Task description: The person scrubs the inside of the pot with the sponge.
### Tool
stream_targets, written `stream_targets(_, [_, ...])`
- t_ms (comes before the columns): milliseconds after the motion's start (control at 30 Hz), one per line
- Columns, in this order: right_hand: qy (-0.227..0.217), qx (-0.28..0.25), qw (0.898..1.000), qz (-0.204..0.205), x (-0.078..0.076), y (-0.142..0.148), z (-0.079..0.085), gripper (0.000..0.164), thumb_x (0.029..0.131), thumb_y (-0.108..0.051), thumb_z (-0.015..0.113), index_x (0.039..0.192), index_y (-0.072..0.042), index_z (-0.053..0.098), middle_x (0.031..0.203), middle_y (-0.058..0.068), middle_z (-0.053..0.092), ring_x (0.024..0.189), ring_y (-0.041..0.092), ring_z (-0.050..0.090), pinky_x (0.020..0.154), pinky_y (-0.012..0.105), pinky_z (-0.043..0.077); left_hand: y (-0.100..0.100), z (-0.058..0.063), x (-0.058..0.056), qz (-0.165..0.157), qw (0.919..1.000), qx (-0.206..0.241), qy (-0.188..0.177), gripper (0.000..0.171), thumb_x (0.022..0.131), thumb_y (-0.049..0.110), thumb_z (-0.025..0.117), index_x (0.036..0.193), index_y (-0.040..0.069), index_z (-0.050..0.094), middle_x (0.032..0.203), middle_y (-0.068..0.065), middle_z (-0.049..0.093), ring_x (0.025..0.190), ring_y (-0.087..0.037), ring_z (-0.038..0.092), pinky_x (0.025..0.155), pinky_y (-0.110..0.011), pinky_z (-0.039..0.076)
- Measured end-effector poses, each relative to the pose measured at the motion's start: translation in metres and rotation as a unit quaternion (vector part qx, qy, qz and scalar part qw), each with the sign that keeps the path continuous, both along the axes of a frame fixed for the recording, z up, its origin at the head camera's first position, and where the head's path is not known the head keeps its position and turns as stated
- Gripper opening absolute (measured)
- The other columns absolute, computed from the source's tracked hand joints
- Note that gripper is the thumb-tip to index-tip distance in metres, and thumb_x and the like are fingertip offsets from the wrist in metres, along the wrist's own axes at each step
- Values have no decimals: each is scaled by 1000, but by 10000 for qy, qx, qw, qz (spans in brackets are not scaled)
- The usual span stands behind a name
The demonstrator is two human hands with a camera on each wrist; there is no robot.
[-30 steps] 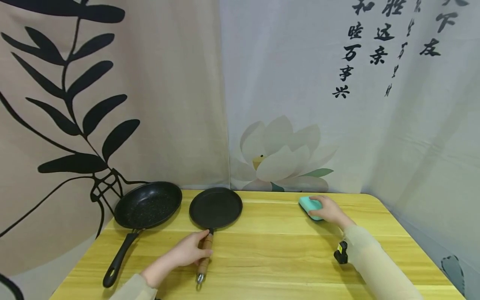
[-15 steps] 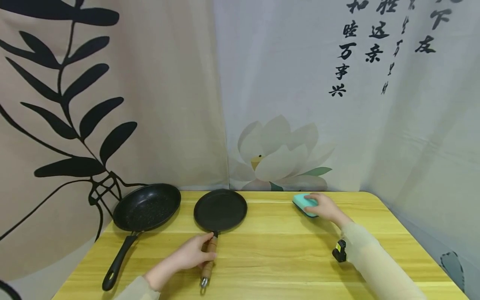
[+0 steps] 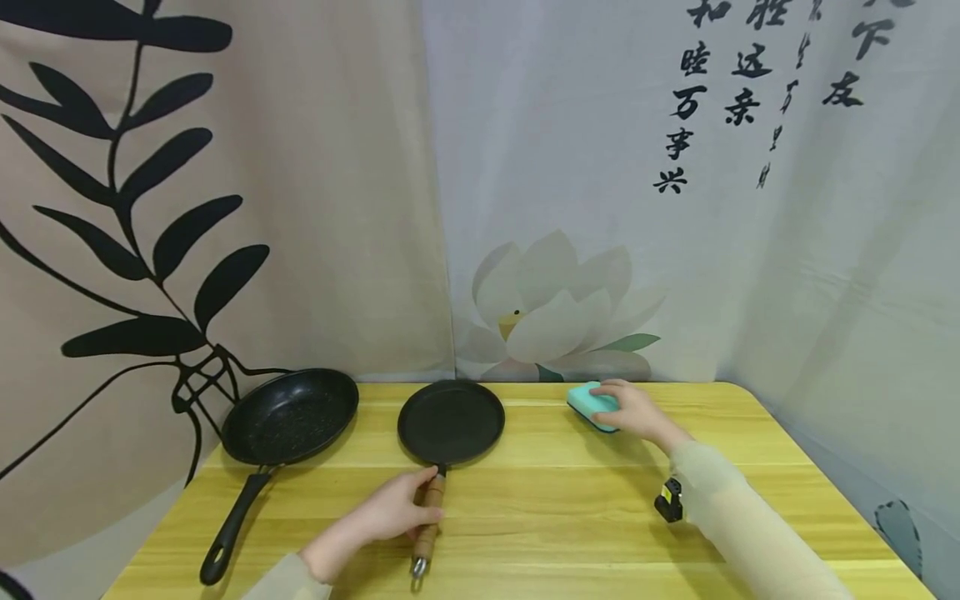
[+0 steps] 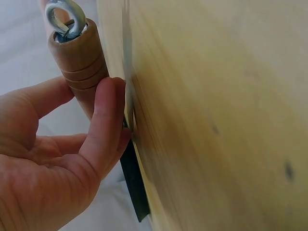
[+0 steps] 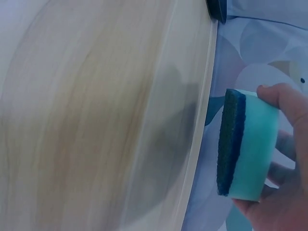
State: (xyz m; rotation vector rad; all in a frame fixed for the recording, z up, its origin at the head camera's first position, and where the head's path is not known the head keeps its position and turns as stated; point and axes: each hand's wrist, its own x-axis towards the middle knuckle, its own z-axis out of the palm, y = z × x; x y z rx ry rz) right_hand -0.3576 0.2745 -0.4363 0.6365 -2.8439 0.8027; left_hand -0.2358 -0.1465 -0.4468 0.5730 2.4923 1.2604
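Observation:
My left hand (image 3: 397,504) grips the wooden handle (image 4: 79,60) of a flat black griddle pan (image 3: 452,421), fingers on one side and thumb on the other. A metal hanging ring (image 4: 66,18) tops that handle. In the right wrist view, my right hand (image 5: 284,159) pinches a scrub sponge (image 5: 252,144), its turquoise foam against the fingers and its dark scouring side facing the tabletop. The sponge is held above the wood, its shadow falling beside it. In the head view it hovers to the right of the griddle pan.
A deeper black frying pan (image 3: 292,417) with a black handle (image 3: 234,533) sits at the left of the wooden table (image 3: 540,517). Behind the table's back edge hangs a printed curtain (image 3: 360,208). A small black wrist camera (image 3: 669,500) is strapped at the right sleeve.
The griddle pan has shifted rightward with my left hand on its handle. My right hand has brought the sponge leftward, closer to the pan. The view has turned slightly.

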Motion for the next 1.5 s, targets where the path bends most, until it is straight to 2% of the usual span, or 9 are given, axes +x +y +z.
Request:
stream_targets(267, [82, 67, 9998, 184, 0, -8, 4, 49, 87, -25, 70, 128, 1, 61, 137, 30, 45, 124, 48, 43, 99, 60, 38, 10, 3, -3, -82, 9999, -95, -26, 70, 89, 13, 71, 142, -15, 34, 138, -34, 42, 51, -21, 58, 51, -34, 53])
stream_targets(500, [94, 100, 9996, 262, 2, -14, 9, 48, 88, -25, 70, 128, 0, 61, 138, 30, 44, 126, 48, 42, 99, 60, 37, 21, 3, -5, -148, 9999, -75, -15, 71, 87, 10, 72, 141, -17, 33, 133, -36, 44, 52, -20, 60, 51, -35, 53])
stream_targets(667, [11, 136, 9994, 328, 4, -20, 14, 48, 89, -26, 69, 130, -2, 60, 140, 28, 43, 128, 47, 41, 100, 60, 37, 29, 5, -10, -214, 9995, -241, -58, 72, 86, 9, 73, 140, -18, 32, 129, -35, 48, 52, -19, 60, 51, -34, 53])
stream_targets(1033, [82, 216, 9991, 362, 6, -32, 22, 47, 87, -26, 70, 128, -5, 63, 140, 25, 46, 126, 44, 44, 97, 57, 41, 44, 6, -16, -255, 9987, -430, -88, 70, 85, 10, 74, 139, -15, 37, 120, -27, 55, 56, -19, 60, 52, -35, 54])
stream_targets(1300, [-30, 318, 9984, 464, 9, -43, 25, 47, 86, -27, 70, 127, -6, 63, 140, 22, 46, 126, 42, 45, 96, 53, 43, 55, 2, -17, -249, 9987, -441, 39, 73, 85, 10, 74, 140, -16, 35, 124, -30, 53, 56, -17, 61, 52, -31, 53])
stream_targets(1500, [32, 340, 9972, 663, 9, -50, 25, 46, 85, -27, 70, 126, -6, 64, 139, 22, 47, 126, 43, 44, 97, 53, 42, 60, 3, -14, -283, 9988, -395, 58, 75, 84, 9, 75, 140, -18, 33, 122, -33, 54, 53, -21, 62, 53, -30, 53])
